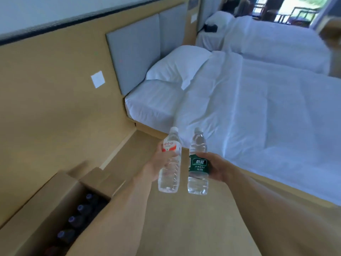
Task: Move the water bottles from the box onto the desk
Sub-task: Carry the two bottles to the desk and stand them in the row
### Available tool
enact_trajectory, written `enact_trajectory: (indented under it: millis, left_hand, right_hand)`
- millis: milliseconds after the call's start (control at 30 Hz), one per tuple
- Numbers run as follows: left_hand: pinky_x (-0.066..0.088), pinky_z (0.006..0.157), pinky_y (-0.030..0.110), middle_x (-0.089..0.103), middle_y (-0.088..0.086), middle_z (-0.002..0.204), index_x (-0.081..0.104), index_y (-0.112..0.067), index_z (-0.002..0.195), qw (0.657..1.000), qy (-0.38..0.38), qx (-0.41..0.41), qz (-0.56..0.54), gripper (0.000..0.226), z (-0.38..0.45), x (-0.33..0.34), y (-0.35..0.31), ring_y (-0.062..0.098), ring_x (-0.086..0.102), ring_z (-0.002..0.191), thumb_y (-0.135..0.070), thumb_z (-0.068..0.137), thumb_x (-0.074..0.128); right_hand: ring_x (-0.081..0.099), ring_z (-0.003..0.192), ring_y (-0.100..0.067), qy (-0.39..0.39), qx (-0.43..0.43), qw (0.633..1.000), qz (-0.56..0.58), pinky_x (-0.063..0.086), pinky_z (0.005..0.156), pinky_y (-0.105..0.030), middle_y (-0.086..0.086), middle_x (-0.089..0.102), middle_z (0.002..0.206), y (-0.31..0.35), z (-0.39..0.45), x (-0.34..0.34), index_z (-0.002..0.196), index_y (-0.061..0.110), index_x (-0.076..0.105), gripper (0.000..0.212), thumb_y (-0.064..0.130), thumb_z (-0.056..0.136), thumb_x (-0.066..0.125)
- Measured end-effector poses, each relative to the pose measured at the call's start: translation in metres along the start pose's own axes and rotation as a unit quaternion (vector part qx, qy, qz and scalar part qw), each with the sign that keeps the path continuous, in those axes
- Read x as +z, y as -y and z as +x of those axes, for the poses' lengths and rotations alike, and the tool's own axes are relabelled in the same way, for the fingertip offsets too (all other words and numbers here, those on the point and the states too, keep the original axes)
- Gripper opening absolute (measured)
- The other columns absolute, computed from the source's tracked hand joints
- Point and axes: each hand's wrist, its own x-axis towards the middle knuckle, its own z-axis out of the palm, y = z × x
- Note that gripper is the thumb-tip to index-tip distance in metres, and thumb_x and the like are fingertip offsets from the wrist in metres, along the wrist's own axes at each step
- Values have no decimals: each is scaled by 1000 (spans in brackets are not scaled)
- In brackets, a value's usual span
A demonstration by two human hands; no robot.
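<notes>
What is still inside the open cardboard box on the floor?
Inside the cardboard box, a row of dark bottles with purple caps shows. The left forearm covers its right part, and the box's bottom cannot be seen.

Your floor (184, 228) lies open ahead at 6 o'clock. The bed (258, 117) blocks from 1 to 3 o'clock, the wall (55, 98) closes off 10 o'clock, and the open box (55, 200) sits at 8 o'clock.
</notes>
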Motion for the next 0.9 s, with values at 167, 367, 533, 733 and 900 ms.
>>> enact_trajectory:
  millis: [167,367,533,733,900]
  left_hand:
    - [57,93,52,62,19,126,40,-19,139,996,83,-27,33,58,27,144,3,37,67,108,-19,91,73]
    - [62,79,47,66,10,118,37,-32,140,977,184,17,105,70,33,312,4,31,72,96,-29,85,81]
    - [58,59,37,66,12,115,43,-39,133,948,295,-17,123,57,23,439,7,27,73,80,-36,85,73]
    - [59,65,40,68,15,112,44,-36,134,892,424,-13,158,49,4,583,27,29,75,81,-28,94,70]
    - [60,81,47,68,14,120,42,-26,142,858,470,7,206,60,-7,694,40,34,70,102,-20,91,74]
  right_hand:
    - [69,87,-34,-60,-48,996,52,58,82,-49,-19,69,96,18,-77,-126,127,1,54,58,24,78,76]
    - [68,84,-31,-176,-99,973,115,59,77,-44,-16,67,95,16,-184,-256,130,4,52,60,28,80,74]
    - [68,81,-30,-257,-138,939,181,58,70,-41,-16,66,94,-3,-272,-338,131,3,51,61,29,80,71]
    - [69,95,-33,-355,-185,887,231,58,79,-47,-20,67,111,-26,-366,-415,135,1,53,65,29,80,73]
    - [71,97,-31,-447,-206,829,267,60,79,-49,-17,73,105,-37,-425,-480,131,3,58,71,29,69,79]
